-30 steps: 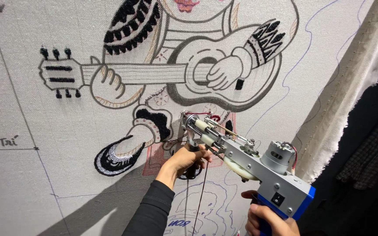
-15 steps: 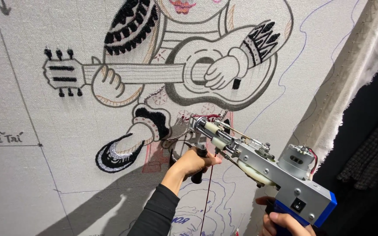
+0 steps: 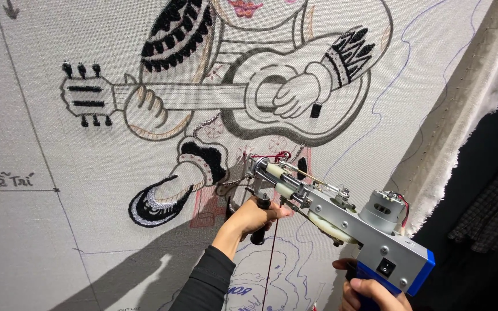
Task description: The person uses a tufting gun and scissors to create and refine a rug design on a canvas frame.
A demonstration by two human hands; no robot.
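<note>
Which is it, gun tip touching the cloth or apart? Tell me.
Touching: the head view shows the tufting gun tip pressed against the cloth, no gap.

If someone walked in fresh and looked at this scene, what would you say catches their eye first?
First, the large drawing of a guitar player outlined across the stretched pale cloth, partly filled with black tufting. Next, the silver and blue tufting gun at lower right, its tip pressed to the cloth below the guitar. The left hand grips its black front handle, the right hand its blue rear grip, and a dark red yarn hangs beneath.
</note>
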